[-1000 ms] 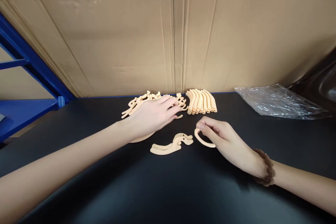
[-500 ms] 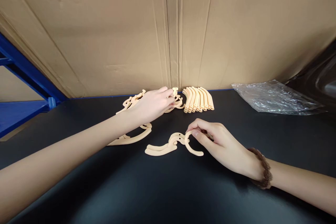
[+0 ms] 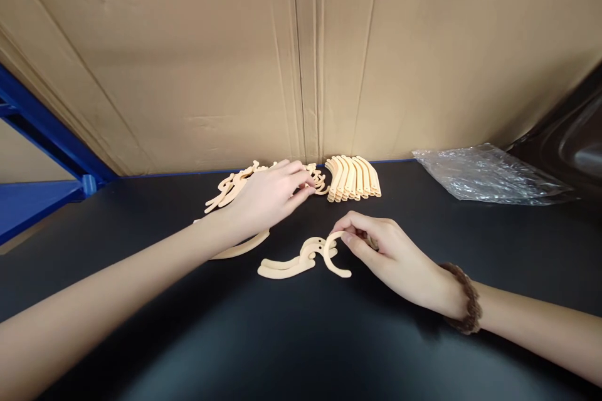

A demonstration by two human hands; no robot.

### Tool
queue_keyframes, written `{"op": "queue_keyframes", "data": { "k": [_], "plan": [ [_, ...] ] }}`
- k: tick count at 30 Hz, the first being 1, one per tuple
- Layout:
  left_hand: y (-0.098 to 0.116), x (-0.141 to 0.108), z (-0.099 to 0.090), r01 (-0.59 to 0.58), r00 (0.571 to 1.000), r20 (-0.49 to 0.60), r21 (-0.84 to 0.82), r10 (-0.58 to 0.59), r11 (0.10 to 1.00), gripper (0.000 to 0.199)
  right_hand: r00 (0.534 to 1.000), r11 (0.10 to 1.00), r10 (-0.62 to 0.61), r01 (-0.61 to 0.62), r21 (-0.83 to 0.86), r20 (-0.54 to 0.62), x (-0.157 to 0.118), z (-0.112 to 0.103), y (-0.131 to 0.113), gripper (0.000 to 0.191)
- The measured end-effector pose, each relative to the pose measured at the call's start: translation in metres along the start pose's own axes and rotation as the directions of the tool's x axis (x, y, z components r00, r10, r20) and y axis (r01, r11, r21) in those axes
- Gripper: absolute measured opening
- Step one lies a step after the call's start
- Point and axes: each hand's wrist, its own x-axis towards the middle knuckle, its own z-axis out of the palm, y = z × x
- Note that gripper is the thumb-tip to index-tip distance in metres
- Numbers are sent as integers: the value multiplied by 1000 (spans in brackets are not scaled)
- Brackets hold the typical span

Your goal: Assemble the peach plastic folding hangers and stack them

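My right hand (image 3: 383,247) pinches a cream, C-shaped hook piece (image 3: 332,262) between thumb and fingers, its curved end hanging down to the left. Just left of it, a pair of cream arm pieces (image 3: 286,268) with small holes lies on the black table, apparently touching or very near the hook. My left hand (image 3: 277,191) reaches over the loose pile of small cream hook pieces (image 3: 322,183) at the back. Its thumb and forefinger come together at the tips; whatever is between them is hidden. Partly behind my left forearm lies another curved cream piece (image 3: 244,247).
A neat row of cream arm pieces (image 3: 352,178) stands at the back centre. Further cream parts (image 3: 230,188) lie left of my left hand. A clear plastic bag (image 3: 489,175) is at the back right. A cardboard wall (image 3: 211,62) and a blue frame (image 3: 47,131) border the black table (image 3: 301,344).
My left hand has shifted slightly downward, its thumb now showing below the fingers. The hook in my right hand has tilted and moved a little left. The view has shifted slightly.
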Motion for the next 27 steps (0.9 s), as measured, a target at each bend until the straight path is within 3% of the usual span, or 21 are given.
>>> {"op": "queue_keyframes", "data": {
  "k": [5,11,13,16,20,27],
  "plan": [
    [23,-41,-14,-66,998,-12,-101,65,993,28,995,993,-102,103,-61,12,-1,2,-2,14],
    [34,-84,-16,-152,988,-57,-219,143,964,25,981,959,-190,179,-219,-28,1,-1,1,14],
    [35,-89,-16,-200,978,-97,-196,184,960,25,983,947,-166,138,-289,-75,4,-6,8,10],
    [34,-90,-12,-284,955,-121,-92,272,954,22,988,915,-114,64,-397,-104,9,-13,17,24],
    [31,-90,-9,-315,943,-119,-28,310,949,20,998,866,-43,15,-499,-44,12,-18,20,28],
    [28,-92,-7,-309,950,-78,-125,301,943,24,996,854,60,-19,-520,61,8,-14,15,30]
  ]
}}
